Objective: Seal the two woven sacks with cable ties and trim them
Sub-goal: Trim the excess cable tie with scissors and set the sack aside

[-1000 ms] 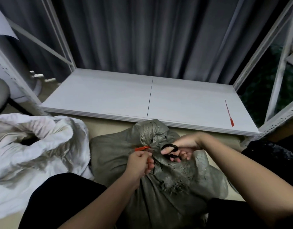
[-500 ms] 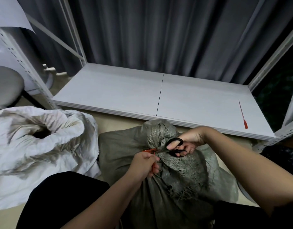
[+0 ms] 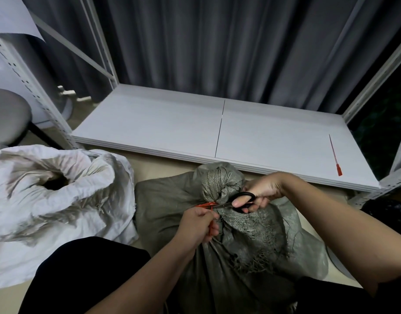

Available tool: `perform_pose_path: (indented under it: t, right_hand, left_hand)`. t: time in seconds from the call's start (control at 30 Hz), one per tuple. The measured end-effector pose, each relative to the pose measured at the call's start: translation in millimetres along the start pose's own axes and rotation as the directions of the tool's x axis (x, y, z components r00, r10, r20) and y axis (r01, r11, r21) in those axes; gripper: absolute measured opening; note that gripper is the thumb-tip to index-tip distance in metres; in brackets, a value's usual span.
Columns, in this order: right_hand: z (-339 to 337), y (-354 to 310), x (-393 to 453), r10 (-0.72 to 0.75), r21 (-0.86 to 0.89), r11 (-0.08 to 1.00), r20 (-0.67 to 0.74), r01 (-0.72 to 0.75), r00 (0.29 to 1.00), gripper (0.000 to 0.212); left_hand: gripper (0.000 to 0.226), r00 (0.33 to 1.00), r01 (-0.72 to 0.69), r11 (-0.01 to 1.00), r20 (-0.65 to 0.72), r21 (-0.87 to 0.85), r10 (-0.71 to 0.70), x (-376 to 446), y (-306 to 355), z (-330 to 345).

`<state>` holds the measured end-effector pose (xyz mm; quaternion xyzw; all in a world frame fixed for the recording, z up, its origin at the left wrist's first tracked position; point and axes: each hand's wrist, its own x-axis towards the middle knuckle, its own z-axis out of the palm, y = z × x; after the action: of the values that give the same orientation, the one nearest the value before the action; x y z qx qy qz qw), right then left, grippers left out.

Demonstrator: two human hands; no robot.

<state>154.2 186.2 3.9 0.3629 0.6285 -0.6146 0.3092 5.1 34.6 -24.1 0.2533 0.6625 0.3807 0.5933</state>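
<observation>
The right hand has its fingers through the black scissors, blades meeting the orange cable tie at the gathered neck of the grey-green woven sack. The left hand pinches the tie's tail. Left lies the white woven sack, mouth open. A second orange cable tie rests far right on the white shelf board.

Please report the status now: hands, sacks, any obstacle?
Left hand pinches red tie tail. Right hand holds scissors, blades at the tail. Grey sack tied; white sack open. Nothing blocks.
</observation>
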Motion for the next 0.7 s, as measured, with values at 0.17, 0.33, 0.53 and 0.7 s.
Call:
perform_pose_path:
  t: [0.17,0.33,0.53,0.7]
  right_hand:
    - [0.0,0.9,1.2,0.008,-0.021,1.000,-0.020,-0.009,1.000,0.065]
    - [-0.9,3.2,2.7,0.033,-0.038,0.999,-0.070,-0.036,0.997,0.044]
    - [0.6,4.1,2.0,0.049,-0.052,0.997,-0.108,-0.055,0.993,0.030]
    - [1.6,3.4,3.3,0.042,-0.059,0.997,-0.123,-0.050,0.992,0.030]
  left_hand:
    - [0.029,1.000,0.000,1.000,0.000,0.010,0.000,-0.8,-0.2,-0.6]
    - [0.024,0.999,-0.031,0.998,-0.003,0.053,0.032,-1.5,0.3,-0.5]
    - [0.013,0.996,-0.084,0.989,0.004,0.126,0.084,1.9,-1.2,-0.5]
    - [0.014,0.994,-0.103,0.984,-0.006,0.142,0.105,4.5,-4.0,-1.0]
